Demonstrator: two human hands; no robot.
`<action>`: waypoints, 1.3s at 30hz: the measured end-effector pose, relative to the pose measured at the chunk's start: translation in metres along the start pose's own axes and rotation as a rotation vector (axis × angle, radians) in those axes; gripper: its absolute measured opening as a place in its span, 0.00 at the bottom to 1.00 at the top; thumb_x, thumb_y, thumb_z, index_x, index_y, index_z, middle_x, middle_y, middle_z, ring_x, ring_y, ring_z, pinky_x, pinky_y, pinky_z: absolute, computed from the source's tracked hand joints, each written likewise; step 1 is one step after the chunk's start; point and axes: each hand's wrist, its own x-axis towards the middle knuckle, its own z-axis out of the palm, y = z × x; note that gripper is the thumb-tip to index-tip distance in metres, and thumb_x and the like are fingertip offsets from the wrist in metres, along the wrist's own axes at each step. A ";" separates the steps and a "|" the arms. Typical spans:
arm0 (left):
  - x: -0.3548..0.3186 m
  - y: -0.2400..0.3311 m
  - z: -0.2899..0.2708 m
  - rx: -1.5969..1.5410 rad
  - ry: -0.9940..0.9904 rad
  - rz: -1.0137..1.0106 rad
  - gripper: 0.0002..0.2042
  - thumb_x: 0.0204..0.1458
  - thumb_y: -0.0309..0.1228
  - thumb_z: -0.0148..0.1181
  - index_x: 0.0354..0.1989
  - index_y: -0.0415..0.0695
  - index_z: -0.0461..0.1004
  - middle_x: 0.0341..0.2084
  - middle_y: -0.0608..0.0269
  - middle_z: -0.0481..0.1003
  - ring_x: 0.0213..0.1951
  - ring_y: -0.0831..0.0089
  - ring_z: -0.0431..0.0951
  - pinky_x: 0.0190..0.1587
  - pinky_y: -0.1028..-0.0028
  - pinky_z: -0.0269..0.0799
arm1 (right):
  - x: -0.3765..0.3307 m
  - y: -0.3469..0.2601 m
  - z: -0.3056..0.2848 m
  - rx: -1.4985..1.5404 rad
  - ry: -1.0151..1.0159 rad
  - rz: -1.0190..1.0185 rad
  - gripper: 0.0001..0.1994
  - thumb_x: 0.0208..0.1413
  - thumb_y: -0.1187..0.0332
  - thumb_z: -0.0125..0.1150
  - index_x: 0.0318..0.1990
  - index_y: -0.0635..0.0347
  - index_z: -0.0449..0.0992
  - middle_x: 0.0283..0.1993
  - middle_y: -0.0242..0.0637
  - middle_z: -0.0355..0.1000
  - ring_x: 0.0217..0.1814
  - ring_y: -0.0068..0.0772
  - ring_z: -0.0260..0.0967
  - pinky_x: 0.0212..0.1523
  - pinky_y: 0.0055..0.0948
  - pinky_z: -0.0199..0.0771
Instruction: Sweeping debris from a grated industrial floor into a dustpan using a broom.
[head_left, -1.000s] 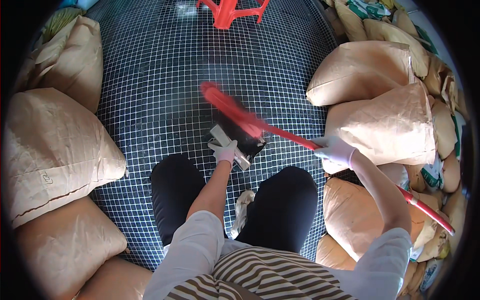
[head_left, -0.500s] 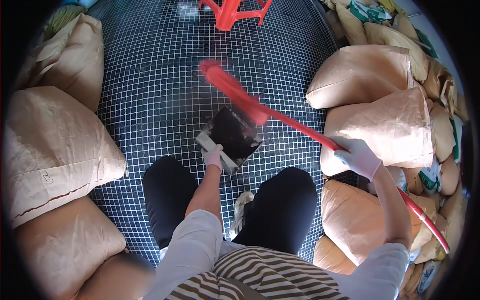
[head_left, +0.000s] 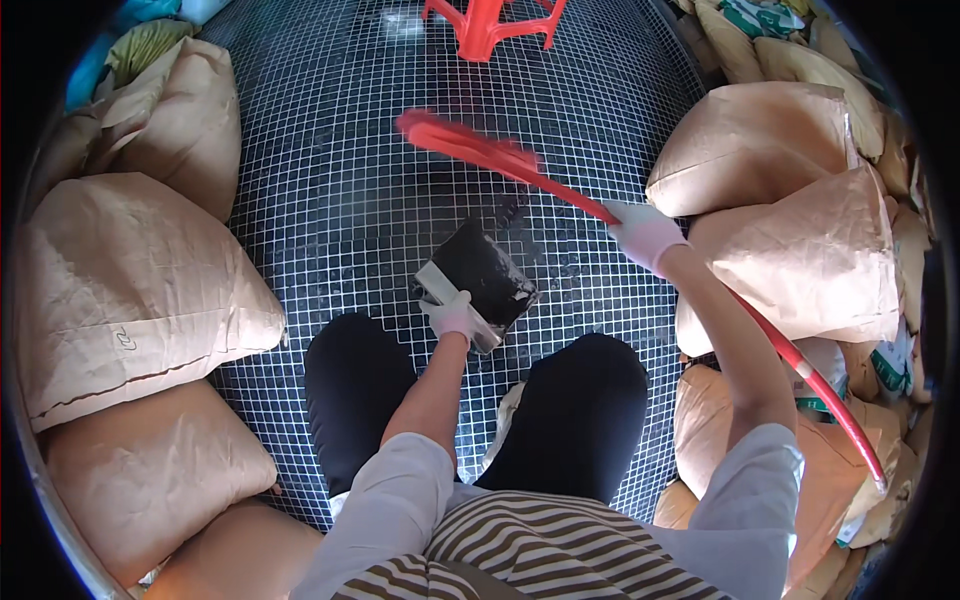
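Observation:
Low in front of my knees, a dustpan [head_left: 470, 270] with a dark, dirty inside lies tilted at the dark tiled floor. My left hand [head_left: 454, 314], in a pale glove, is closed on its light-coloured back edge. My right hand [head_left: 648, 238], also gloved, grips the red handle of a broom [head_left: 470, 150]. The broom's red head is smeared by motion and sits beyond the dustpan, apart from it. Its handle runs back under my right forearm toward the lower right. Dark specks lie on the tiles beside the pan's open edge.
Brown paper sacks [head_left: 150, 280] are piled along the left side. More full sacks [head_left: 790, 250] line the right, near the broom handle. A red plastic stool [head_left: 485, 30] stands ahead on the tiled floor [head_left: 330, 200]. My knees flank the dustpan.
My right hand has moved left and forward along with the broom. The broom head has swung away from the dustpan. My left hand still holds the pan, and the view has shifted slightly.

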 end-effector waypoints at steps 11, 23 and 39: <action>0.014 -0.009 0.009 0.060 0.012 0.050 0.51 0.32 0.39 0.70 0.62 0.37 0.42 0.46 0.38 0.69 0.47 0.49 0.73 0.50 0.64 0.69 | -0.076 -0.008 -0.025 0.325 -0.414 0.066 0.21 0.54 0.70 0.52 0.57 0.53 0.67 0.19 0.28 0.62 0.18 0.17 0.59 0.19 0.21 0.60; 0.014 -0.003 0.020 0.075 -0.053 0.050 0.51 0.33 0.38 0.70 0.62 0.36 0.41 0.48 0.39 0.68 0.47 0.49 0.72 0.50 0.63 0.69 | -0.046 0.022 -0.003 0.386 -0.212 0.166 0.18 0.56 0.70 0.50 0.55 0.56 0.69 0.20 0.27 0.62 0.15 0.14 0.54 0.14 0.18 0.55; 0.028 -0.020 0.011 -0.261 -0.076 0.018 0.51 0.31 0.30 0.68 0.65 0.36 0.39 0.52 0.43 0.65 0.50 0.55 0.71 0.52 0.66 0.68 | -0.161 0.009 -0.044 0.695 -0.327 0.237 0.21 0.56 0.70 0.50 0.58 0.57 0.65 0.19 0.24 0.60 0.13 0.11 0.51 0.10 0.15 0.52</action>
